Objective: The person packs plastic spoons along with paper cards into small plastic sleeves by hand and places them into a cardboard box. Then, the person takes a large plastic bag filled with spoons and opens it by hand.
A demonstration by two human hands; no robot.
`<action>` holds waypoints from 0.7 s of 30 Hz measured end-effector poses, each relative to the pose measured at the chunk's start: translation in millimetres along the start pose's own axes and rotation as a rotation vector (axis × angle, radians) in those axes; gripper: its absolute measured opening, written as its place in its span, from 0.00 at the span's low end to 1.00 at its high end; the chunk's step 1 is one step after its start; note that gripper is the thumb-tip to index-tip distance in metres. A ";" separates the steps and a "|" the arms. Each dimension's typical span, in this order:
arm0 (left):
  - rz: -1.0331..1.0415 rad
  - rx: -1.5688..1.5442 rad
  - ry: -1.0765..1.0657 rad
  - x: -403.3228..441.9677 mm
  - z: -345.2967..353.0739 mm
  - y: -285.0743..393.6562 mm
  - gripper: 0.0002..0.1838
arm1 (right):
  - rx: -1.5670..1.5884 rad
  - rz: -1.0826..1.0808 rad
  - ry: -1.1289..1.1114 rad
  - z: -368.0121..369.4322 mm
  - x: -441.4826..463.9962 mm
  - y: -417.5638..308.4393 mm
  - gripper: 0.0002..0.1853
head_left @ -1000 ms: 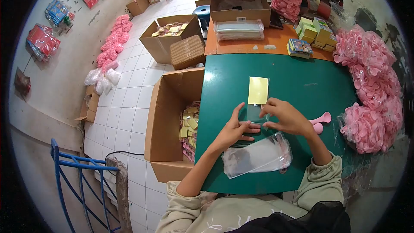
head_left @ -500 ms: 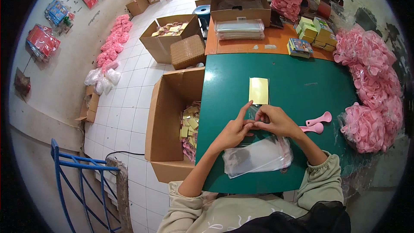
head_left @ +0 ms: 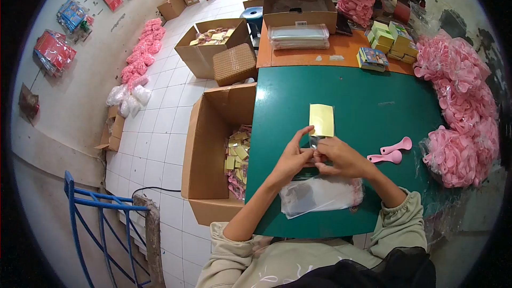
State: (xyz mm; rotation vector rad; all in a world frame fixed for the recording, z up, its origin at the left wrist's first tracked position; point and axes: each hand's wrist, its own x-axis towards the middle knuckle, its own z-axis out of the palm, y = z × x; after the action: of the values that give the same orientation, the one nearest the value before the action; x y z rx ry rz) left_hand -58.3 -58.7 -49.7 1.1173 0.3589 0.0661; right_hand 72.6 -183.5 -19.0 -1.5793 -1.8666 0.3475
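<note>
A clear plastic bag with a yellow card (head_left: pixel 322 119) in it lies on the green table (head_left: pixel 373 96), its lower end between my hands. My left hand (head_left: pixel 291 159) pinches the bag's lower end, with the index finger stretched up along the card's lower left corner. My right hand (head_left: pixel 341 158) has its fingers bent and pressed together on the bag's lower end, touching my left fingertips. Nearer to me lies a stack of empty clear bags (head_left: pixel 321 196). Two pink spoons (head_left: pixel 393 157) rest right of my right hand.
An open carton (head_left: pixel 200 154) with packed yellow and pink items stands left of the table. Large bags of pink spoons (head_left: pixel 453 154) line the right edge. Behind are small boxes (head_left: pixel 372 58) and a pile of clear bags (head_left: pixel 298 37). A blue railing (head_left: pixel 101 201) is at left.
Both hands have come together at the bag's lower end, and the right fingers have closed. The yellow card has shifted slightly toward me. Both pink spoons now show fully.
</note>
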 end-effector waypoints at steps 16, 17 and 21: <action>-0.083 0.066 -0.104 -2.3 6.1 6.6 0.13 | -1.284 1.094 0.636 -315.7 -297.4 21.4 0.18; -0.075 0.022 -0.126 -2.6 5.4 5.2 0.12 | -1.161 0.924 0.647 -280.5 -253.4 4.2 0.20; -0.045 -0.037 -0.099 -5.4 11.0 10.0 0.08 | -0.283 0.405 0.329 -128.6 -108.9 -17.0 0.33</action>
State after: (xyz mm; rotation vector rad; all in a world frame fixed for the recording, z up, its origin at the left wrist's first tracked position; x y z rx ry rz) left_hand -58.6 -65.0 -35.2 1.0709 0.2930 -0.0218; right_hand 146.5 -317.7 53.3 -2.0686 -1.3847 -0.0121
